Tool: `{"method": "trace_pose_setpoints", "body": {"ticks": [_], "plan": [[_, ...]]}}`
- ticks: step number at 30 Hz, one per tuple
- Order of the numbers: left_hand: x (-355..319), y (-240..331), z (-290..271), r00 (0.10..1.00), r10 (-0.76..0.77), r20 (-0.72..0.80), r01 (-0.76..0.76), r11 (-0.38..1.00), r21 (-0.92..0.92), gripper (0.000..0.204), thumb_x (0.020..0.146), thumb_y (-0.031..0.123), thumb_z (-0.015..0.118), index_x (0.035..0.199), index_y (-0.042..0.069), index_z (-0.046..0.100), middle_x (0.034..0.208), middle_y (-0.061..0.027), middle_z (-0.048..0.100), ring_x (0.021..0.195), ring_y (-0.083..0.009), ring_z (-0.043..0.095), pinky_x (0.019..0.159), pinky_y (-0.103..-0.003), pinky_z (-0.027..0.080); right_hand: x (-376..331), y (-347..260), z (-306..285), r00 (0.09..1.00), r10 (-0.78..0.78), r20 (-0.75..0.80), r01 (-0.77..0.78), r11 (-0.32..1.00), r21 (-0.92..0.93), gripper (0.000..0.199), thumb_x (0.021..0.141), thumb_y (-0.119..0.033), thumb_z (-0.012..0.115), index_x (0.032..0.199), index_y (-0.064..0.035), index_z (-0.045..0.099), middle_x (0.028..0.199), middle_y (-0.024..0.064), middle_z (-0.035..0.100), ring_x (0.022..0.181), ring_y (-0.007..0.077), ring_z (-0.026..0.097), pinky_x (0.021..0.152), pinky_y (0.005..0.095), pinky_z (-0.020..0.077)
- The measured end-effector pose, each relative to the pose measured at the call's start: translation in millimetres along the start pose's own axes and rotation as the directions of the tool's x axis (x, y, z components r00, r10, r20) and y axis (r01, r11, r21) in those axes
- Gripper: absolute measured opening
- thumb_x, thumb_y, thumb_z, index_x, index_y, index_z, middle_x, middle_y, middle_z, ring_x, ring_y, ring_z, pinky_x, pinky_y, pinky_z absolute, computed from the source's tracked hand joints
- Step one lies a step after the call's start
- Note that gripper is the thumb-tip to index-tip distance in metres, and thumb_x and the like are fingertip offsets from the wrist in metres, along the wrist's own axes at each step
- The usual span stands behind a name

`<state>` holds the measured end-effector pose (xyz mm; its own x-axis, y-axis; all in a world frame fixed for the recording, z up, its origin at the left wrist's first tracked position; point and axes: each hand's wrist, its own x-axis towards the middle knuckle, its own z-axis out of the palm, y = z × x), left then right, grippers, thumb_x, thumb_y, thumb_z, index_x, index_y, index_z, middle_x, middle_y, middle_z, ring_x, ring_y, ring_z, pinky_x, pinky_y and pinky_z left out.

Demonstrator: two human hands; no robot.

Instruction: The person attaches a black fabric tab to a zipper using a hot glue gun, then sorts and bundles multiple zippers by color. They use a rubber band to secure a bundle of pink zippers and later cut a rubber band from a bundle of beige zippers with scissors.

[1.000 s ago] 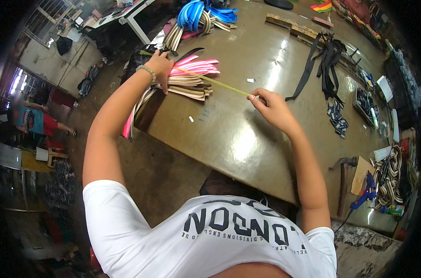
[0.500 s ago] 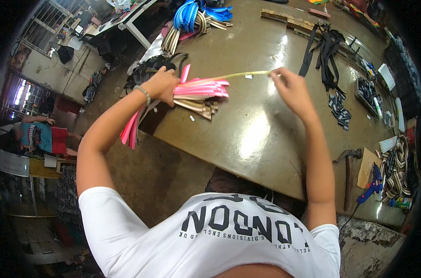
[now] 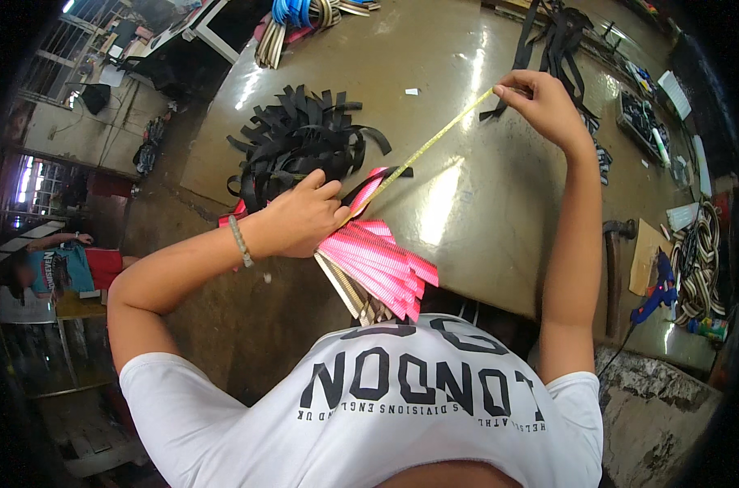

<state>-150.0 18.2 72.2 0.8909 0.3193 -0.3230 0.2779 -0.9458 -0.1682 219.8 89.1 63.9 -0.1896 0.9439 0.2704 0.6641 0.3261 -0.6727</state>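
My left hand (image 3: 300, 215), with a beaded bracelet at the wrist, is closed round a bundle of pink straps (image 3: 382, 264). Brown-and-cream straps (image 3: 345, 285) lie under the pink ones in the same grip. The cut ends fan out over the table edge toward my shirt. A narrow yellow strip (image 3: 435, 142) runs taut and slanting from the left hand up to my right hand (image 3: 540, 102), which pinches its far end between thumb and fingers. Just beyond the left hand a heap of black straps (image 3: 296, 150) sits on the table.
On the shiny table (image 3: 369, 77) lie more black straps (image 3: 561, 41) and a blue-and-striped bundle (image 3: 292, 20). At the right are a hammer (image 3: 614, 276), a blue glue gun (image 3: 661, 289) and coiled striped straps (image 3: 699, 268). Another person (image 3: 68, 268) is at the far left.
The left hand has moved nearer, and its bundle has swung so its ends point toward me. My right hand has moved away and slightly right, so the yellow strip now slants.
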Motion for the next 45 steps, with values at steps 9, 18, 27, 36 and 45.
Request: {"method": "trace_pose_setpoints", "body": {"ticks": [9,18,27,36,45], "plan": [[-3,8,0,0.994,0.103,-0.032,-0.102,0.994,0.029,0.031,0.062,0.024,0.067,0.084,0.005,0.057,0.072,-0.0043,0.057,0.079,-0.0197,0.049,0.076,-0.033,0.035,-5,-11,-15,0.994,-0.097,0.043,0.096,0.995,0.021,0.032,0.084,-0.03,0.065,0.089,0.0017,0.066,0.064,0.0043,0.053,0.062,0.0124,0.049,0.059,0.0282,0.0411],[12,-13,-64,0.958,-0.107,-0.266,-0.01,0.916,-0.401,0.058,0.055,0.036,0.076,0.102,0.006,0.061,0.08,-0.008,0.055,0.082,-0.023,0.049,0.076,-0.035,0.033,18,44,21,0.913,0.063,-0.403,-0.06,0.998,0.018,0.036,0.082,-0.038,0.065,0.095,-0.0054,0.069,0.071,0.0128,0.063,0.066,0.0256,0.062,0.063,0.0343,0.048],[-32,-117,-105,0.338,-0.898,-0.281,-0.08,0.27,-0.96,0.031,0.084,0.023,0.063,0.103,-0.001,0.063,0.098,-0.0055,0.063,0.092,-0.0131,0.059,0.083,-0.028,0.045,18,26,60,0.994,0.09,-0.059,-0.054,0.894,0.445,0.03,0.083,-0.031,0.067,0.093,-0.0028,0.068,0.07,0.0053,0.063,0.064,0.012,0.056,0.059,0.0295,0.045],[-43,-181,-94,0.115,-0.924,-0.365,-0.062,0.36,-0.931,0.033,0.084,0.03,0.065,0.102,0.002,0.064,0.097,-0.0033,0.063,0.09,-0.0133,0.059,0.082,-0.026,0.044,-43,-141,11,0.76,-0.458,-0.461,0.433,0.886,-0.166,0.011,0.08,-0.011,0.058,0.088,-0.0042,0.059,0.07,0.009,0.058,0.066,0.0261,0.06,0.055,0.0381,0.0471],[-46,-162,-105,0.065,-0.852,-0.52,-0.291,0.482,-0.826,0.032,0.086,0.028,0.059,0.102,0.001,0.066,0.103,-0.005,0.063,0.099,-0.0142,0.057,0.094,-0.027,0.04,-120,-199,123,0.907,-0.421,0.0,0.378,0.812,0.444,0.034,0.086,-0.007,0.057,0.119,-0.0009,0.053,0.074,0.0109,0.058,0.067,0.0266,0.06,0.058,0.0353,0.0481]]}}
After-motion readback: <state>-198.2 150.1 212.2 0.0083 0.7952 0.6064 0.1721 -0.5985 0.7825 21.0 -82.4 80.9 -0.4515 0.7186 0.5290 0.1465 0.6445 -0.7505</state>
